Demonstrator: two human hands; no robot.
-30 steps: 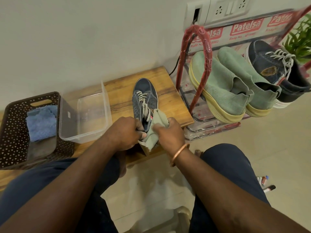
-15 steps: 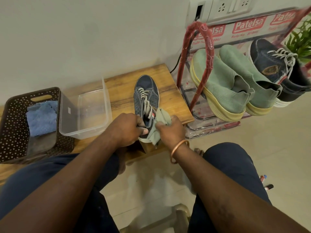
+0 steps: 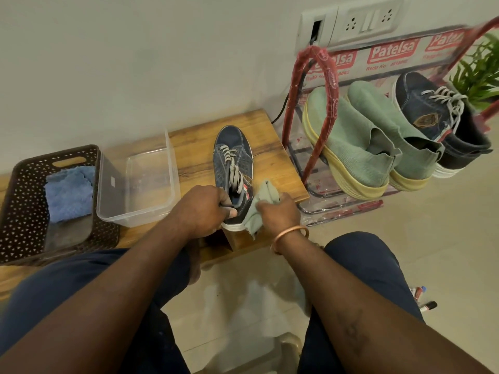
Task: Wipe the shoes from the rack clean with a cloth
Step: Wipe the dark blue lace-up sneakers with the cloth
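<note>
A dark blue laced sneaker lies on the wooden bench, toe pointing at the wall. My left hand grips its heel collar, fingers curled into the opening. My right hand holds a pale green cloth bunched against the right side of the heel. To the right stands the red shoe rack, wrapped in printed plastic. It carries two green knit shoes and the matching dark blue sneaker.
A clear plastic tub sits on the bench left of the sneaker. Beside it a brown perforated basket holds a blue cloth. A wall socket panel, a plant and floor markers lie to the right.
My right hand and the green cloth have slid a little along the sneaker's heel side. My left hand keeps its grip on the heel collar. The view shifted slightly.
</note>
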